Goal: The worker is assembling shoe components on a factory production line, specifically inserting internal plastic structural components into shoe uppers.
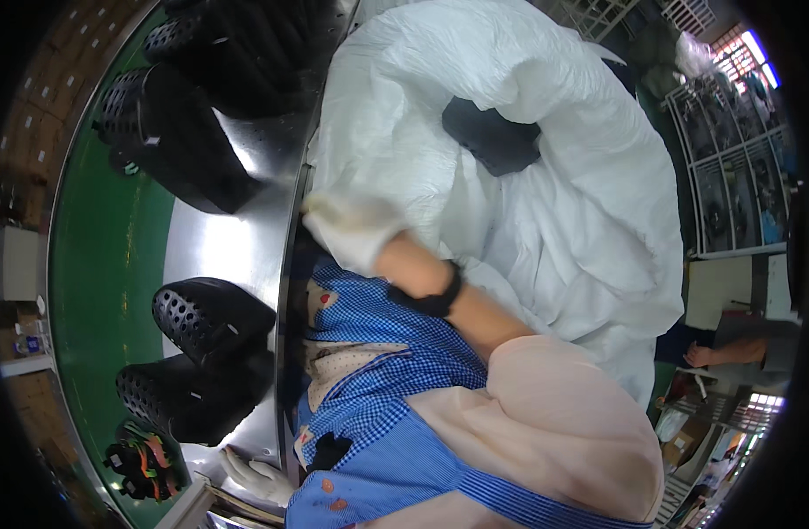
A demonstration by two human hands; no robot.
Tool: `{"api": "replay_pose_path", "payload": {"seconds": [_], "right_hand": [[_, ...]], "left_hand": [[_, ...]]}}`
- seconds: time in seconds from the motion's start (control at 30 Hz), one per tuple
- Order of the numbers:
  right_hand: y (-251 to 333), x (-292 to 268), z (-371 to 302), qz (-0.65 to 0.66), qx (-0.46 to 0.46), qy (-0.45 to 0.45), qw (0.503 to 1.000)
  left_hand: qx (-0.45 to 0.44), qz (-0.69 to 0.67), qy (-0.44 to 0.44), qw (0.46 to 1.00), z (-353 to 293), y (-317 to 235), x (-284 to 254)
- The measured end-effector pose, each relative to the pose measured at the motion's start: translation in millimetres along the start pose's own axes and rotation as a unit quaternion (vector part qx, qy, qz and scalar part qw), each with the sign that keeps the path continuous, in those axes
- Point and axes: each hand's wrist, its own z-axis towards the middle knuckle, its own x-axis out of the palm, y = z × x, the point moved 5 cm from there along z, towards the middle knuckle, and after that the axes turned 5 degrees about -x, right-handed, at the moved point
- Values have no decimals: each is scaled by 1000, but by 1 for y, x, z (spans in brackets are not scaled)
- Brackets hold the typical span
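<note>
My right hand (352, 231), in a white glove, is smeared by motion between the metal table's edge and a large white sack (590, 220). Its finger positions are unclear, and I see nothing held in it. At the lower left, my left hand (259, 478), also gloved in white, is by the table edge with its fingers stretched out and nothing in them. Nearest to it are two black clogs with round holes, one (212, 322) leaning over the other (184, 398). A dark grey piece (493, 137) lies inside the sack's opening.
The shiny metal table (224, 242) runs along my left, with more black clogs (180, 141) stacked at its far end. Small dark items with orange and green parts (142, 463) sit at lower left. Wire racks (731, 167) and another person's arm (731, 353) are at right.
</note>
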Motion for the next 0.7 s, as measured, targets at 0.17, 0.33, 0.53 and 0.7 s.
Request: {"api": "replay_pose_path", "payload": {"seconds": [0.17,0.33,0.53,0.7], "right_hand": [[-23,-142,-41,-194,171,-225,940],[-64,-202,-40,-270,287,-184,901],[-71,-287,37,-386,96,-304,866],[-63,-284,55,-426,114,-154,884]], "left_hand": [[66,-85,-33,994,2,-19,5],[85,-107,10,991,27,-54,-1],[13,-108,99,989,42,-45,5],[39,-126,58,990,41,-54,2]]}}
